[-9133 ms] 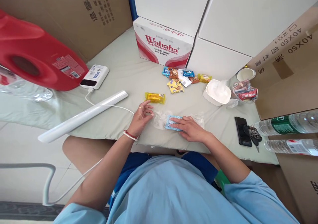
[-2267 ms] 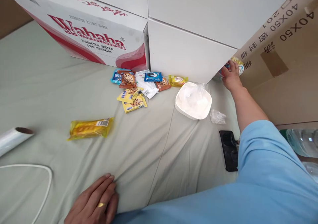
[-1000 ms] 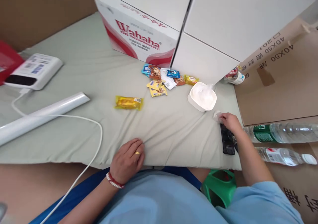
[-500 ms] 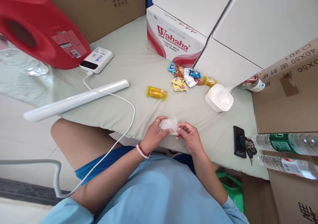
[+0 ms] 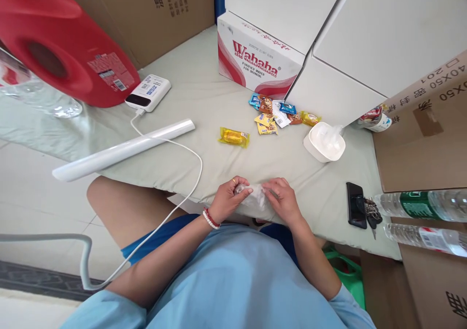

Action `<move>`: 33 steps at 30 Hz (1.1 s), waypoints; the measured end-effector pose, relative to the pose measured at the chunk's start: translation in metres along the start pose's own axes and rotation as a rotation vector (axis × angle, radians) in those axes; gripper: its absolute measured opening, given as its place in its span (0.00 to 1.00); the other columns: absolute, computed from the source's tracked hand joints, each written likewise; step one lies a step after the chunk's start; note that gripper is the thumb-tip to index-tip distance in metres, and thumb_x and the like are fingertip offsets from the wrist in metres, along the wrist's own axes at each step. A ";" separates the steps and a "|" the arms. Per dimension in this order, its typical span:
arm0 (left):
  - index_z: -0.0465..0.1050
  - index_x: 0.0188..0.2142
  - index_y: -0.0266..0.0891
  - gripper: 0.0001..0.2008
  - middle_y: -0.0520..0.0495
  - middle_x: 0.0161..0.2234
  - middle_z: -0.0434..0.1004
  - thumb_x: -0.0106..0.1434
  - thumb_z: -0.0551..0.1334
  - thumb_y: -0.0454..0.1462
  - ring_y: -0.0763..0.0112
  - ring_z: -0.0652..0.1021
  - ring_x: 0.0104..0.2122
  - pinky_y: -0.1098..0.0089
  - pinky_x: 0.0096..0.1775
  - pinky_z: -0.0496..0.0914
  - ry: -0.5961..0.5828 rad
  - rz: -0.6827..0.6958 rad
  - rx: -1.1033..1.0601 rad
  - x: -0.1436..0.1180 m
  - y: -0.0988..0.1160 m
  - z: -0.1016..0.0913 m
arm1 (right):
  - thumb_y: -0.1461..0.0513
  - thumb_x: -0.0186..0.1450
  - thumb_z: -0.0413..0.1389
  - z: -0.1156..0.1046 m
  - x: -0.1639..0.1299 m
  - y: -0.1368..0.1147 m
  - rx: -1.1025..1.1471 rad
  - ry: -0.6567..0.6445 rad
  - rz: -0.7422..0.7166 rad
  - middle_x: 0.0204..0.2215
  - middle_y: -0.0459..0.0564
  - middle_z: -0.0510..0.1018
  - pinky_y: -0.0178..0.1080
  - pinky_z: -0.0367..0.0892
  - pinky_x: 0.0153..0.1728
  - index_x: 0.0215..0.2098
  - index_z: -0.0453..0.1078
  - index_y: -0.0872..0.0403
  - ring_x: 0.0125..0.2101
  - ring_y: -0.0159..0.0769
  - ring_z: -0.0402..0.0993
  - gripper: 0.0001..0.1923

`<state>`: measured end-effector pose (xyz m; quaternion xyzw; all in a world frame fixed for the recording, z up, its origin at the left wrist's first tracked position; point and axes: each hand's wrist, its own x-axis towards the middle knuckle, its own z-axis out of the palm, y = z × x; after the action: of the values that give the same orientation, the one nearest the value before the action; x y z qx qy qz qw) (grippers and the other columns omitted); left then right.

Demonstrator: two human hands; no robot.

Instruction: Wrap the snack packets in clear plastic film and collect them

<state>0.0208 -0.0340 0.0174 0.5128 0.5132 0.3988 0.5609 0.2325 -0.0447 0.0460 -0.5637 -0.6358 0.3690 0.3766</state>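
Over the front edge of the cloth-covered surface, a clear, crinkled plastic bag (image 5: 255,198) is stretched between my two hands. My left hand (image 5: 229,200) pinches its left end between thumb and fingers. At the opposite end, my right hand (image 5: 284,200) pinches the film the same way. Whether anything lies inside the bag I cannot tell. Beyond my hands lies a yellow-wrapped snack (image 5: 234,137). A pile of small snack packets (image 5: 268,117) in blue, brown, yellow and white sits farther back. To its right stands a white square bowl (image 5: 314,146) with clear plastic in it.
On the left are a white tube-shaped bar (image 5: 124,151), a white cable (image 5: 199,173), a white device (image 5: 148,93) and a red jug (image 5: 69,51). A Wahaba-style water carton (image 5: 259,56) stands behind. At right lie a phone (image 5: 356,205), keys (image 5: 372,212) and clear bottles (image 5: 426,206).
My hands have moved slightly apart, and the plastic between them is pulled out longer and hangs lower. The whole view has shifted a little; the things on the surface have stayed put.
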 end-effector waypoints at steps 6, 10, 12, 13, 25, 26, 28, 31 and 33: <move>0.70 0.48 0.41 0.28 0.54 0.33 0.72 0.50 0.75 0.45 0.72 0.73 0.33 0.70 0.38 0.70 0.000 -0.040 -0.256 0.003 -0.010 -0.006 | 0.49 0.56 0.71 -0.007 0.003 0.005 0.526 0.162 0.408 0.22 0.39 0.67 0.31 0.54 0.20 0.35 0.76 0.51 0.20 0.26 0.55 0.18; 0.70 0.42 0.40 0.22 0.51 0.35 0.72 0.53 0.73 0.47 0.71 0.74 0.35 0.68 0.40 0.72 0.064 -0.043 -0.292 0.005 -0.012 -0.008 | 0.51 0.50 0.75 -0.011 -0.005 0.007 0.819 0.156 0.613 0.22 0.37 0.64 0.27 0.46 0.16 0.29 0.70 0.53 0.17 0.20 0.48 0.23; 0.71 0.43 0.40 0.21 0.49 0.38 0.72 0.54 0.72 0.47 0.70 0.74 0.37 0.68 0.39 0.72 0.196 0.027 -0.190 0.000 -0.008 -0.007 | 0.50 0.50 0.75 -0.012 -0.011 0.007 0.860 0.214 0.613 0.23 0.38 0.66 0.27 0.47 0.16 0.27 0.68 0.53 0.17 0.20 0.48 0.24; 0.72 0.42 0.40 0.20 0.48 0.40 0.72 0.55 0.71 0.46 0.70 0.73 0.37 0.68 0.38 0.71 0.248 0.073 -0.113 -0.003 -0.005 -0.005 | 0.49 0.51 0.75 -0.011 -0.014 0.006 0.854 0.249 0.589 0.23 0.39 0.67 0.28 0.48 0.16 0.27 0.68 0.53 0.17 0.20 0.49 0.24; 0.73 0.28 0.38 0.20 0.50 0.28 0.74 0.60 0.70 0.52 0.70 0.73 0.32 0.67 0.40 0.70 -0.096 -0.027 -0.269 -0.015 0.028 0.023 | 0.50 0.65 0.65 -0.004 -0.029 -0.021 0.350 0.122 0.177 0.28 0.46 0.74 0.37 0.64 0.31 0.35 0.80 0.48 0.28 0.33 0.66 0.12; 0.74 0.28 0.38 0.19 0.50 0.28 0.74 0.60 0.70 0.52 0.70 0.73 0.32 0.67 0.40 0.69 -0.063 -0.046 -0.291 -0.013 0.027 0.019 | 0.49 0.65 0.65 -0.008 -0.028 -0.019 0.388 0.177 0.210 0.26 0.45 0.73 0.36 0.62 0.29 0.35 0.80 0.49 0.26 0.32 0.64 0.12; 0.75 0.28 0.38 0.19 0.50 0.28 0.76 0.58 0.72 0.51 0.70 0.74 0.32 0.67 0.41 0.70 0.001 -0.082 -0.340 -0.010 0.026 0.009 | 0.48 0.63 0.66 -0.017 -0.026 -0.015 0.469 0.258 0.267 0.24 0.43 0.71 0.35 0.59 0.26 0.34 0.79 0.49 0.24 0.30 0.60 0.14; 0.74 0.28 0.38 0.20 0.50 0.29 0.77 0.54 0.75 0.51 0.71 0.76 0.32 0.66 0.41 0.72 0.085 -0.132 -0.432 -0.009 0.025 -0.005 | 0.48 0.60 0.69 -0.032 -0.027 -0.010 0.564 0.317 0.317 0.23 0.43 0.68 0.33 0.57 0.24 0.31 0.77 0.51 0.23 0.28 0.57 0.15; 0.72 0.28 0.38 0.21 0.50 0.31 0.77 0.52 0.76 0.50 0.72 0.76 0.33 0.66 0.42 0.73 0.122 -0.162 -0.507 -0.008 0.027 -0.012 | 0.50 0.58 0.71 -0.041 -0.029 -0.007 0.638 0.356 0.341 0.23 0.42 0.67 0.32 0.56 0.23 0.30 0.76 0.51 0.23 0.27 0.56 0.15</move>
<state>0.0096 -0.0357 0.0456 0.2885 0.4691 0.4985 0.6695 0.2686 -0.0723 0.0692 -0.5711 -0.3113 0.5018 0.5702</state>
